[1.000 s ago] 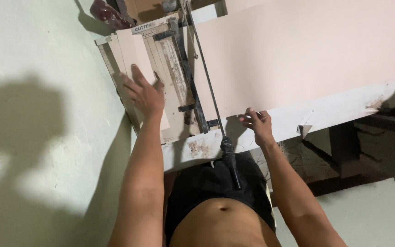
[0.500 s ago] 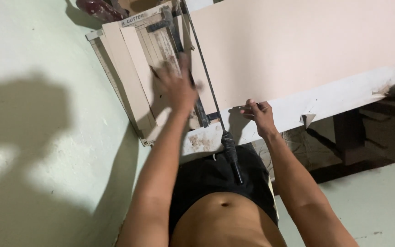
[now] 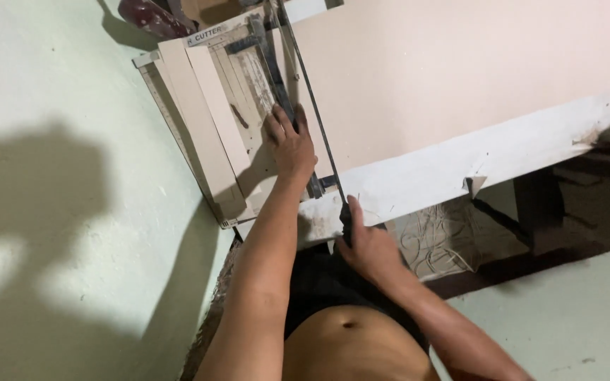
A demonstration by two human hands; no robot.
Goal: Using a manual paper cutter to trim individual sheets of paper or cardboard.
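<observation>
Paper cutter point(image 3: 231, 120) sits at the left end of a white table point(image 3: 531, 141), close to a pale green wall point(image 3: 58, 141). Its flat board is a long rectangle. The long side runs from near the person's tummy up and away, and leans a bit to the left. The board looks hard and smooth, pale cream, with thin lines printed on it. A long cream strip point(image 3: 202, 120) lies on the left part of the board, pointing the same way.

A thin dark blade arm point(image 3: 312, 106) runs along the right edge of the board. It is long, straight and looks like metal. Its dark handle point(image 3: 345, 219) sticks out past the near edge of the table.

The left hand point(image 3: 291, 144) lies flat on the board, fingers spread a little, pressing down beside the blade arm. The right hand point(image 3: 368, 247) is curled tight around the handle.

A big smooth cream sheet point(image 3: 460, 70) covers the table on the right, touching the blade arm.
</observation>
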